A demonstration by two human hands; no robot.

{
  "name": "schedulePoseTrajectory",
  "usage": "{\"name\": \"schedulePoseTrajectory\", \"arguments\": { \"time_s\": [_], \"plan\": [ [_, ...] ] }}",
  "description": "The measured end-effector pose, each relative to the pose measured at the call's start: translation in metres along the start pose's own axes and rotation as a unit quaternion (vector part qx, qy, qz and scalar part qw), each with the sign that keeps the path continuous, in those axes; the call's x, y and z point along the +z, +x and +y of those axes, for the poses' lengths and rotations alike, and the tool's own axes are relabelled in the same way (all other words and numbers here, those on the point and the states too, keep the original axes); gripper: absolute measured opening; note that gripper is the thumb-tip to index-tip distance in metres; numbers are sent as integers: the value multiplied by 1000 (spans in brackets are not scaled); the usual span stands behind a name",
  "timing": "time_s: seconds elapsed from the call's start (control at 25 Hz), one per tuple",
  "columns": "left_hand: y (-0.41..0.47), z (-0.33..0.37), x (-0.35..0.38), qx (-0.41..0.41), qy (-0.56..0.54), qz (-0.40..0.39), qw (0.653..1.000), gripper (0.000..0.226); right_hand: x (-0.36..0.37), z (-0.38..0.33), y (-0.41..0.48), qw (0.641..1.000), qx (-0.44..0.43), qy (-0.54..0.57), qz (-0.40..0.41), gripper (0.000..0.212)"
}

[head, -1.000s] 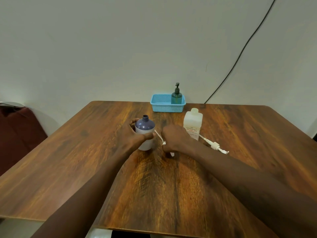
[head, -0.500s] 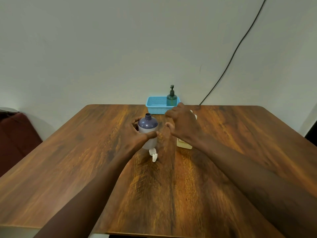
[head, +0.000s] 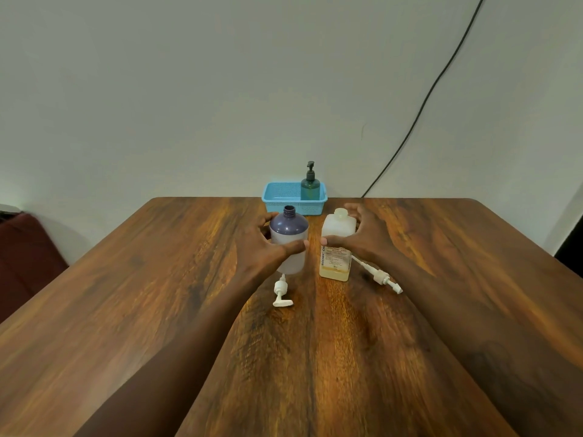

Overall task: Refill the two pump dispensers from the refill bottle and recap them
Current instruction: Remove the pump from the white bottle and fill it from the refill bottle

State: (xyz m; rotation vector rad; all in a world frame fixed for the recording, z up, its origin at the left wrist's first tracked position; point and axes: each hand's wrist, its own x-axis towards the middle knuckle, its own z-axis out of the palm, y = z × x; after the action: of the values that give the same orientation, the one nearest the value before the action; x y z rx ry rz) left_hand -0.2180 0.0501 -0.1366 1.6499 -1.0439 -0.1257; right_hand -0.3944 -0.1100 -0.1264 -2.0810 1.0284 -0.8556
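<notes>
Left hand grips the uncapped purple bottle upright, a pump lying on the table just nearer than that hand; right hand curls thumb and fingers round the refill bottle, second pump lying beside its wrist.

Glossy wood table; perforated plastic basket.
</notes>
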Motion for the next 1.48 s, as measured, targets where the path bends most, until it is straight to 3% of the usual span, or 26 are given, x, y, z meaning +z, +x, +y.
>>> {"name": "schedulePoseTrajectory", "arguments": {
  "time_s": [0.16,0.36,0.56,0.76,0.96,1.12,1.48],
  "plan": [
    [2,-2,6,5,9,-5,1000,84,2,8,1,999,20,2,-47,99],
    [2,4,5,16,33,-14,999,73,0,-5,0,998,-5,-62,22,90],
    [-5,8,5,25,57,-18,998,62,-15,-30,-1,973,-157,-134,106,78],
    [-7,13,10,53,40,-18,998,65,-21,-38,10,909,-258,-288,154,58],
    [-7,16,14,75,37,-5,996,77,-22,-35,10,880,-296,-330,169,65],
    [-9,24,13,99,26,-4,995,65,-22,-40,8,866,-313,-348,177,69],
    [-10,26,11,109,17,-1,994,65,-23,-41,10,854,-334,-356,180,72]
  ]
}}
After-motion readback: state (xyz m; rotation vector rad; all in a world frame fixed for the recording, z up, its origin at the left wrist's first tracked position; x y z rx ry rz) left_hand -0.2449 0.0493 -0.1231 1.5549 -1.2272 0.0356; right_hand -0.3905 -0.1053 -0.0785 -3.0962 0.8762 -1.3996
